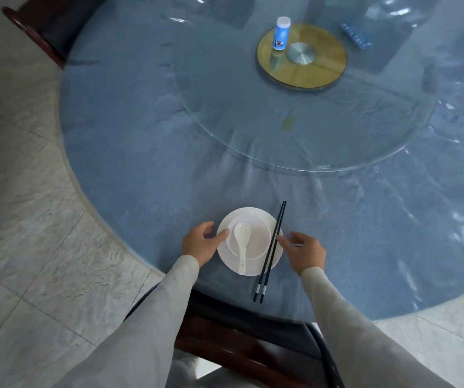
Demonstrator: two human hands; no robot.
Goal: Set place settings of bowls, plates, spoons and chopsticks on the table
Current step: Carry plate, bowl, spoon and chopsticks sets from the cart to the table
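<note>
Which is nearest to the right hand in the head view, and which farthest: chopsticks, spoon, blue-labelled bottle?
From the right hand:
1. Chopsticks, just to its left, across the plate's right rim.
2. Spoon, further left, resting in the bowl.
3. Blue-labelled bottle, far across the table on the turntable's wooden disc.

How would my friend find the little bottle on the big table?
Look at the round blue table, then the yellow disc in its middle. The bottle stands upright on the disc's left edge: blue label, white cap, the only tall thing there.
</note>
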